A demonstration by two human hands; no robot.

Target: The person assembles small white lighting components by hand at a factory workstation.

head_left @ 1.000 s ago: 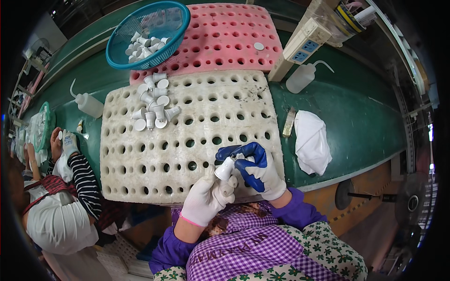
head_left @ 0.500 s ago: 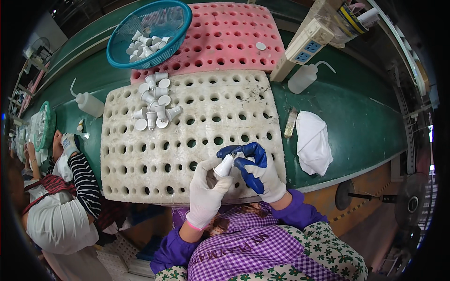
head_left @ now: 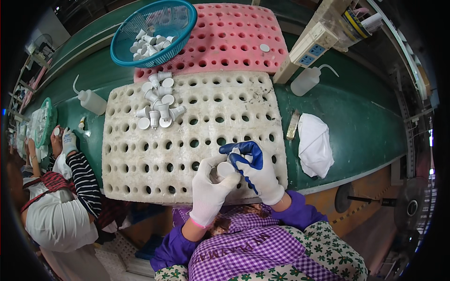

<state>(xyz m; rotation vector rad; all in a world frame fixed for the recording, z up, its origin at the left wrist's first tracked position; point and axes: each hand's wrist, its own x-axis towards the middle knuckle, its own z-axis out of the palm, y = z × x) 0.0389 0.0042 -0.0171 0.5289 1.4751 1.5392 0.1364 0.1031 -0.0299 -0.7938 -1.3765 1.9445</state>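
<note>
In my white-gloved left hand (head_left: pixel 210 188) is a white spotlight bulb (head_left: pixel 225 169), its round flat face turned up toward me. Thumb and fingers close around its body. My right hand (head_left: pixel 261 174), gloved in white with blue-coated fingers, presses against the bulb's far side. A small crumpled white piece (head_left: pixel 236 152) shows between those blue fingers; I cannot make out what it is. Both hands are over the near edge of a cream foam board (head_left: pixel 136 157) full of holes. More white spotlight bulbs (head_left: pixel 162 109) lie heaped on the board's far left part.
Behind stands a blue-green basket (head_left: pixel 193 23) of bulbs on a pink foam board (head_left: pixel 234 28). Squeeze bottles (head_left: pixel 92 102) (head_left: pixel 305 81) flank the boards. At right lie a white cloth (head_left: pixel 315 145) and a socket strip (head_left: pixel 313 49). A co-worker in striped sleeves (head_left: pixel 84 178) sits left.
The bulb in my left hand has turned from lying sideways, pin end toward my right fingers, to showing its round face. The view has shifted slightly.
</note>
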